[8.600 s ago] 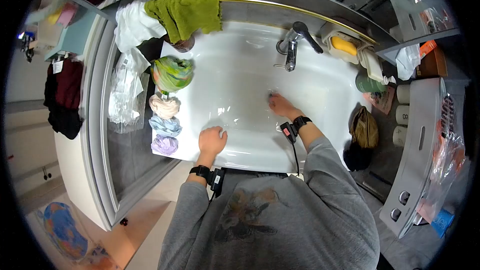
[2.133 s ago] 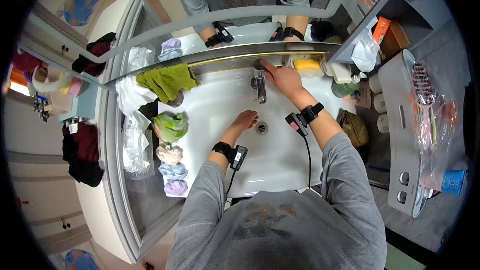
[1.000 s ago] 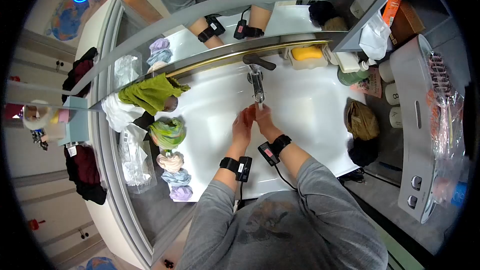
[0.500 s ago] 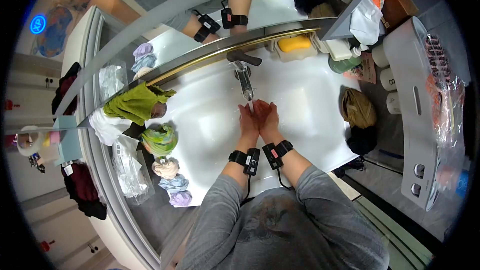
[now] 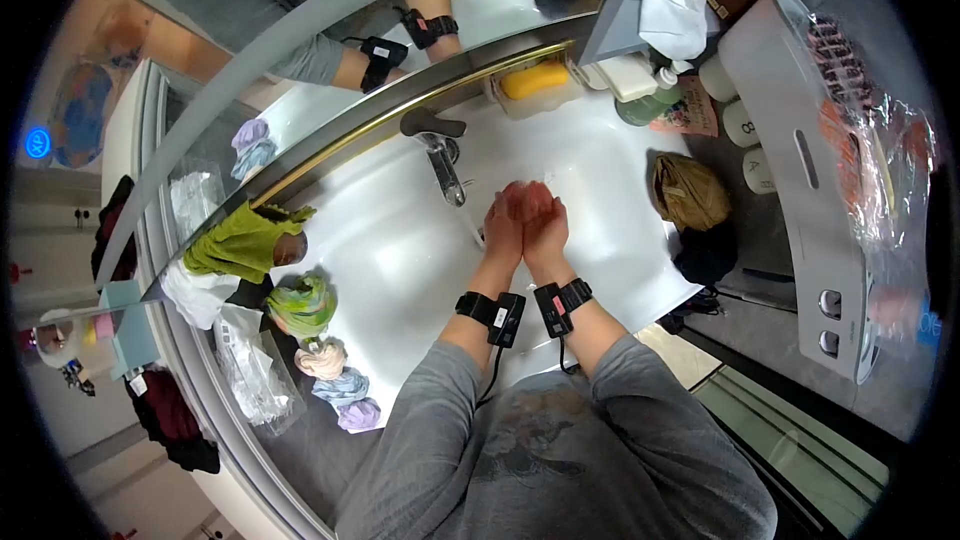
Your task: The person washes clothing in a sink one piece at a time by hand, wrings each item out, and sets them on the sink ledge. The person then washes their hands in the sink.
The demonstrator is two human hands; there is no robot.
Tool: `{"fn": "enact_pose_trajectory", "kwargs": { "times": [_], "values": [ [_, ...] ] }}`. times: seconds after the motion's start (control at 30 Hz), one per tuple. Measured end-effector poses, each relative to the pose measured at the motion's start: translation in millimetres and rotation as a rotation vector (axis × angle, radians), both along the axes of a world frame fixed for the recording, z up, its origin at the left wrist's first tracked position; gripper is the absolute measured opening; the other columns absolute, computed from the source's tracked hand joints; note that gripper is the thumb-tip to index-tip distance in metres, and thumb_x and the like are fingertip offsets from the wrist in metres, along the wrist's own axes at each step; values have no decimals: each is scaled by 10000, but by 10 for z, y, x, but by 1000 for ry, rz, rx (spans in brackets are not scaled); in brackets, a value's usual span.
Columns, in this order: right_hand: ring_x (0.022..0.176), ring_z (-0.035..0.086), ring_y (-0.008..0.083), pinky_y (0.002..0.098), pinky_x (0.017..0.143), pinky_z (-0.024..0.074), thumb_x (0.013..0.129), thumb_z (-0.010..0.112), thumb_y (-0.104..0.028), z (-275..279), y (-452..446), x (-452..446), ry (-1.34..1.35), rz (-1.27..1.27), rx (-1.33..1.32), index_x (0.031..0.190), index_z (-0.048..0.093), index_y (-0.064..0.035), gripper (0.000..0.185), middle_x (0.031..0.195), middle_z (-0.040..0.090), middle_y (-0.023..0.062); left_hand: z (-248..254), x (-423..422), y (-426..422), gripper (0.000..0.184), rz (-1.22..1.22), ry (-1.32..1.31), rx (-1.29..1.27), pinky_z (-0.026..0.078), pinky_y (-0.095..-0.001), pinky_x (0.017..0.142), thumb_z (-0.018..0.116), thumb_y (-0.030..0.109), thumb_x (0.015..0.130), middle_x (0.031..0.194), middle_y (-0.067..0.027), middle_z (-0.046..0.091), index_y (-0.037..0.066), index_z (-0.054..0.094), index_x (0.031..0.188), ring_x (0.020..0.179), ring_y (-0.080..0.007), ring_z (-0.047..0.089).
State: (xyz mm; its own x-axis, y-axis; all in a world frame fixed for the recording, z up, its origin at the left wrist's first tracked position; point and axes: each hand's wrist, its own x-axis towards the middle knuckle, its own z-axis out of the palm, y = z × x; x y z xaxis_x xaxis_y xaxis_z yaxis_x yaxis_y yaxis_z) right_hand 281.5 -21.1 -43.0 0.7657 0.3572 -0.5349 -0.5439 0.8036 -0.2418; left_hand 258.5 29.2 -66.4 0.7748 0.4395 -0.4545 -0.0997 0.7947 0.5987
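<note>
Above the white sink point(image 5: 390, 305), my left hand point(image 5: 503, 227) and my right hand point(image 5: 545, 225) are side by side, touching, palms up in a cupped shape. Their fingers look slightly curled and no solid object shows in them. The chrome tap point(image 5: 443, 165) is up and to the left of them, its dark lever pointing right. A thin stream of water point(image 5: 473, 227) falls from it, just left of my left hand. Whether water lies in my palms is hard to make out. Both wrists wear black straps with small cabled boxes.
A yellow soap point(image 5: 534, 80) and a green bottle point(image 5: 648, 104) stand behind the sink. Brown cloth point(image 5: 692, 192) lies at its right. Along the left are a green towel point(image 5: 240, 243) and several bundled cloths, including a purple one point(image 5: 358, 414). A mirror rises behind.
My right hand has left the tap lever and joined my left hand. Water now runs; both cupped hands were under the stream and are now to its right. The view has turned.
</note>
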Motion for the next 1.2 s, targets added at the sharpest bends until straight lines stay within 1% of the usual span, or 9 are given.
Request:
{"fn": "enact_pose_trajectory", "kwargs": {
  "times": [0.1,0.23,0.3,0.5,0.57,0.9,1.0,1.1,1.2],
  "values": [
    [1092,399,271,373,942,308,880,280,-298,-191,-10,-99,-3,70,2,1142,411,-2,416,1142,459,123,-505,-115,43,437,-13,80,162,377,-307,884,230,331,914,1089,-104,493,12,421,1143,1010,-214,470],
    [1052,436,275,365,920,339,879,301,-299,-321,142,-306,92,188,-55,1138,407,8,415,1142,455,143,-50,-424,109,398,63,107,141,359,-313,914,280,287,910,1106,-117,490,-5,421,1140,1027,-222,468],
    [1005,459,284,378,898,355,876,306,-301,-409,243,-418,120,191,0,1078,438,14,396,1085,482,148,-35,-522,157,386,216,85,-142,362,-336,908,287,288,908,1089,-113,492,-6,431,1112,1016,-226,468],
    [930,497,273,382,864,372,858,303,-283,-553,284,-600,219,202,30,955,509,10,371,974,548,130,-354,-757,249,368,308,26,-218,392,-348,854,326,294,899,1013,-112,510,-17,444,1056,943,-237,493],
    [849,514,308,403,830,394,847,319,-305,-660,236,-605,165,187,325,903,516,29,392,927,551,152,-402,-755,210,372,293,55,-173,391,-348,853,328,297,898,1014,-115,512,-18,445,1059,947,-238,492],
    [975,480,280,379,885,358,824,268,-347,-201,-936,-71,164,-165,-32,1006,490,-21,434,1033,525,139,109,-49,-879,390,-281,37,160,373,-289,864,337,282,891,1066,-115,512,-22,460,1101,968,-187,488],
    [903,499,244,353,830,389,815,288,-334,-173,-1325,-52,12,-328,-187,960,494,-31,394,972,537,111,50,91,-1334,346,-380,68,78,366,-271,857,370,231,872,1081,-107,507,-17,481,1086,979,-169,478],
    [735,471,169,266,668,407,815,370,-273,-212,-1461,-67,191,-420,-309,848,484,-49,253,834,515,57,-57,37,-1452,343,-447,155,71,362,-268,860,371,216,869,1072,-108,510,-25,473,1092,977,-170,479],
    [780,499,173,275,724,424,820,408,-249,-351,-1288,-170,162,-346,-286,865,492,-45,225,850,526,55,-448,-91,-1274,352,-475,38,63,365,-275,867,346,226,883,1060,-112,512,-26,463,1099,978,-178,482]
  ]
}}
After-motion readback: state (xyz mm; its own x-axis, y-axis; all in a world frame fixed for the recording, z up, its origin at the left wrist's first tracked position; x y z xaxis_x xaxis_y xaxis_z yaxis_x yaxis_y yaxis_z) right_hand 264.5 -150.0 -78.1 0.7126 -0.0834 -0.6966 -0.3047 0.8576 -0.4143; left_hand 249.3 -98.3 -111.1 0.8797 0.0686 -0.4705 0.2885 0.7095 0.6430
